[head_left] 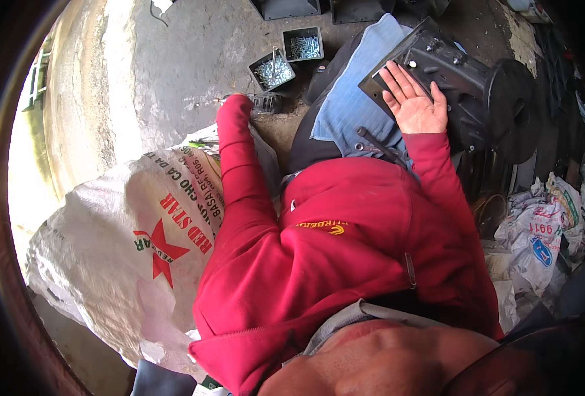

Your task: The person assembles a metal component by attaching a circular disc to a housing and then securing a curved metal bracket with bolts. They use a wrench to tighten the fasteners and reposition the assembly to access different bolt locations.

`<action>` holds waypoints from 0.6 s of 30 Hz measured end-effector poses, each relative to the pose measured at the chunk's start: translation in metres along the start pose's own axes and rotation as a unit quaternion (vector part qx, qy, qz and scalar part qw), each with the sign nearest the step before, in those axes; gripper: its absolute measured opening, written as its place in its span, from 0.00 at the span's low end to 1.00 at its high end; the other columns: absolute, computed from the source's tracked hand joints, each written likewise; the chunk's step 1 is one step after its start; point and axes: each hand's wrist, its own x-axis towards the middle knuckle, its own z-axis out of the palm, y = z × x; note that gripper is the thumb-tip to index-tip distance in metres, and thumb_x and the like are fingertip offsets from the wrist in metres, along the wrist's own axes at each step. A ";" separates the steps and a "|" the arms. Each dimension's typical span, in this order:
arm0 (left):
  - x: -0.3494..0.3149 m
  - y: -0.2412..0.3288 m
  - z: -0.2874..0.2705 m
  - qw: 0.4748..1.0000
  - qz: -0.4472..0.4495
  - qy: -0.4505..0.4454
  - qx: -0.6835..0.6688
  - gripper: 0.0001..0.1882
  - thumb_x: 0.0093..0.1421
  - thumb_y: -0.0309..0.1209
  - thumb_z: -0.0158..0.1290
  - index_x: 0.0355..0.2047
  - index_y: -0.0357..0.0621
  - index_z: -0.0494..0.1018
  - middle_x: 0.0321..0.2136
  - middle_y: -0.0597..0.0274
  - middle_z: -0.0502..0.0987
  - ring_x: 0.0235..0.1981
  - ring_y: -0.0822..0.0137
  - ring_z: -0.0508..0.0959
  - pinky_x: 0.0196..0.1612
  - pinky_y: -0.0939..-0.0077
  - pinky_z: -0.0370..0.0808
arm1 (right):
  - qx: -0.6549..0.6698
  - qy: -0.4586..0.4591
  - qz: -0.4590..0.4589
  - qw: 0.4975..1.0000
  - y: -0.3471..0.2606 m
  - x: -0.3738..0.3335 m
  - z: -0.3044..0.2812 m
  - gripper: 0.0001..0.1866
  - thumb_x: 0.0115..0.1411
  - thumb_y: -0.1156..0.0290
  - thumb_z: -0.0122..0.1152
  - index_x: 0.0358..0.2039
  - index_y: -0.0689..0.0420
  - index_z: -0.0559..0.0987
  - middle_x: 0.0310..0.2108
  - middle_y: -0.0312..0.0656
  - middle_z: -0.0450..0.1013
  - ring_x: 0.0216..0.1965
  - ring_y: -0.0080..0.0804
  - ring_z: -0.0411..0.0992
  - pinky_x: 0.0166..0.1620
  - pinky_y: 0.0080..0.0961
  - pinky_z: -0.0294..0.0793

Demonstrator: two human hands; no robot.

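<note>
My right hand (416, 105) is open with its palm turned up and its fingers stretched out, holding nothing. Its back is over a black machine part (467, 86) with a round disc at one end. Under that part a light blue cloth (345, 105) covers my leg. A dark metal bar tool (379, 144) lies on the cloth below the right hand. My left hand (234, 99) reaches down at the left, mostly hidden by the red sleeve, so its fingers do not show. Right beside it a small black part (266, 103) lies on the floor.
Two dark square trays hold small screws: one tray (320, 43) behind, the other (256, 74) nearer with a metal rod in it. A large white woven sack (107, 231) stands at my left. Plastic bags (537, 231) lie at the right, and black housings (286, 8) stand at the back.
</note>
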 end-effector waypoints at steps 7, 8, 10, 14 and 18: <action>0.035 0.055 0.166 0.926 -0.159 0.020 -0.343 0.70 0.36 0.63 0.67 0.68 0.46 0.37 0.61 0.45 0.60 0.61 0.50 0.66 0.60 0.53 0.66 | -0.033 0.017 -0.023 0.999 0.000 -0.001 -0.006 0.40 0.66 0.51 0.37 0.66 0.72 0.48 0.70 0.54 0.44 0.71 0.48 0.44 0.64 0.38 0.59; 0.031 0.057 0.175 0.907 -0.166 0.120 -0.369 0.69 0.35 0.64 0.67 0.67 0.46 0.42 0.59 0.45 0.63 0.59 0.49 0.68 0.59 0.53 0.67 | 0.007 0.000 -0.022 1.000 0.001 -0.002 -0.011 0.38 0.67 0.50 0.34 0.64 0.72 0.53 0.69 0.54 0.48 0.70 0.46 0.48 0.63 0.37 0.59; 0.048 0.045 0.202 0.881 -0.133 0.284 -0.353 0.66 0.31 0.66 0.67 0.65 0.45 0.52 0.54 0.44 0.67 0.54 0.47 0.71 0.56 0.53 0.69 | -0.036 0.005 -0.012 0.999 0.002 -0.005 -0.008 0.38 0.67 0.50 0.35 0.65 0.71 0.52 0.69 0.54 0.46 0.70 0.47 0.46 0.64 0.37 0.59; 0.090 0.072 0.190 0.766 -0.114 0.394 -0.495 0.53 0.32 0.67 0.66 0.49 0.37 0.72 0.42 0.45 0.77 0.43 0.45 0.77 0.48 0.52 0.74 | -0.056 0.026 -0.027 0.998 0.004 -0.009 -0.005 0.37 0.67 0.49 0.35 0.63 0.70 0.58 0.69 0.54 0.47 0.70 0.47 0.48 0.64 0.38 0.58; 0.150 0.024 0.184 0.717 -0.062 0.348 -0.600 0.42 0.42 0.63 0.64 0.44 0.38 0.75 0.40 0.45 0.79 0.40 0.47 0.80 0.44 0.54 0.76 | -0.073 0.015 -0.026 0.997 0.004 -0.003 -0.004 0.37 0.67 0.48 0.35 0.63 0.69 0.60 0.68 0.52 0.52 0.69 0.42 0.52 0.64 0.34 0.58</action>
